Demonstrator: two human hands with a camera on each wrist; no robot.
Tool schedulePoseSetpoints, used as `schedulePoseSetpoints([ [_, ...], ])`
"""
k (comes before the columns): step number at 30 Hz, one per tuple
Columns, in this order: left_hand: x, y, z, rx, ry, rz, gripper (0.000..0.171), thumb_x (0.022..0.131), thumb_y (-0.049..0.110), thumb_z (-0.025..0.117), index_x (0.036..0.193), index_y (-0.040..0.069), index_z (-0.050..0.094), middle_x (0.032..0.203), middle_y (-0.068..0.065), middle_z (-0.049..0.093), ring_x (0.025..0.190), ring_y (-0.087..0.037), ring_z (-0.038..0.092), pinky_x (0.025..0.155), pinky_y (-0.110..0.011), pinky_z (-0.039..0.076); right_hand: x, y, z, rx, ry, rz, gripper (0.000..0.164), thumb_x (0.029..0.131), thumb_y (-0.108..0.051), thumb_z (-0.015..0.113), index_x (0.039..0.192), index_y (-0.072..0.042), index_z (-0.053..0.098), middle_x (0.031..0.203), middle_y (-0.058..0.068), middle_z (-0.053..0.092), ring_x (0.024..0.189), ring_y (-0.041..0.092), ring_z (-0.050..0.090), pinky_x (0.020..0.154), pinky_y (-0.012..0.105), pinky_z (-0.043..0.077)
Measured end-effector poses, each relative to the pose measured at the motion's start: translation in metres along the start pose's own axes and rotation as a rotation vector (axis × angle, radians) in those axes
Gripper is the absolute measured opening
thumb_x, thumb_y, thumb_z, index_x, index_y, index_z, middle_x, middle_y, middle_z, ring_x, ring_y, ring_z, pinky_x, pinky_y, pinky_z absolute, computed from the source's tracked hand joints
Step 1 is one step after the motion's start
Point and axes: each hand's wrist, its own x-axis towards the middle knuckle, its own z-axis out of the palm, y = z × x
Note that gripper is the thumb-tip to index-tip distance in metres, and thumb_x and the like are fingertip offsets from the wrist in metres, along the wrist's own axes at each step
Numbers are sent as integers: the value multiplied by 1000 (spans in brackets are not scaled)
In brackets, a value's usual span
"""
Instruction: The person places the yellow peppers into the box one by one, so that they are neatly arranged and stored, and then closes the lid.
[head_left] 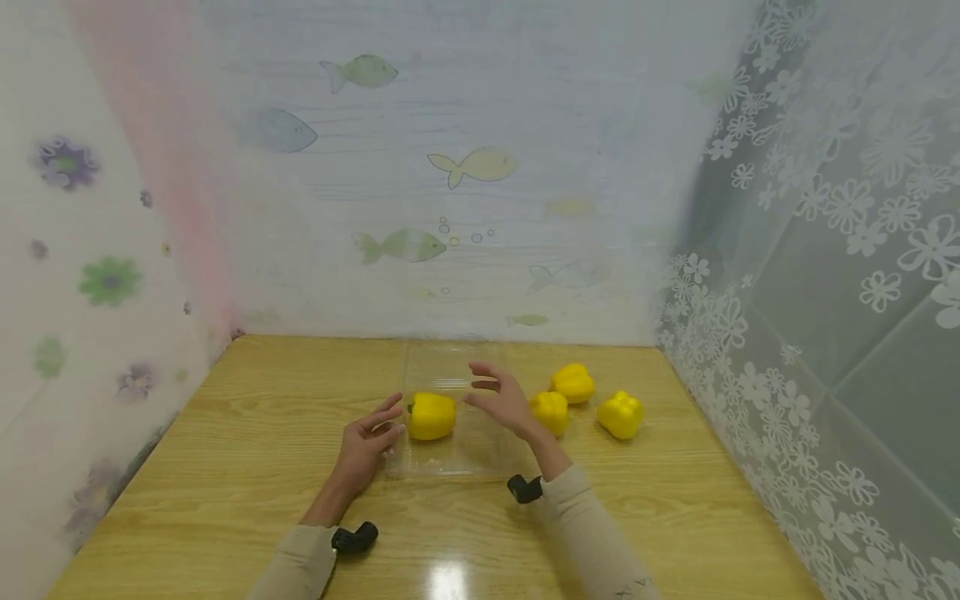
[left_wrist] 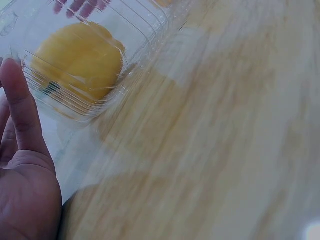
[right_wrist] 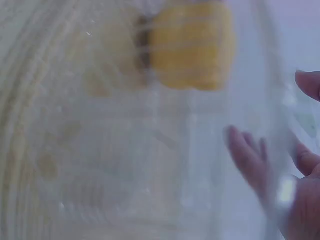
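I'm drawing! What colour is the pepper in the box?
Yellow pepper, clearest in the head view.

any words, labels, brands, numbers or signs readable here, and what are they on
None can be read.
Right sleeve: small dark marks, too small to tell whether they are letters.
Clear container and the yellow pepper inside: no legible label.
Back wall: fish drawings, no lettering I can make out.
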Motion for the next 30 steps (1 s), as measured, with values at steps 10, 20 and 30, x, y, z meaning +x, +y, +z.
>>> schedulePoseSetpoints([
  [10, -1, -1, 0, 3, 0, 10, 41, 95, 1, 69, 130, -18, 58, 157, -14, 46, 81, -2, 60, 58, -17, 47, -9, -5, -46, -22, 66, -19, 56, 99, -12, 67, 150, -5, 47, 147, 21, 51, 133, 43, 51, 103, 48, 51],
  [20, -1, 1, 0, 13, -12, -1, 43, 96, 3, 69, 131, -17, 57, 158, -14, 45, 81, -2, 60, 58, -17, 48, -30, 3, -83, -214, 126, -11, 54, 97, -11, 69, 147, 1, 50, 148, 27, 49, 133, 46, 47, 107, 60, 43],
  [30, 0, 1, 0, 48, 3, -22, 42, 95, 7, 72, 131, -13, 61, 158, -15, 44, 81, -3, 59, 58, -16, 48, -42, 23, -99, -378, 58, 76, 72, 88, -20, 81, 150, -4, 48, 154, 24, 43, 139, 51, 37, 111, 65, 35],
])
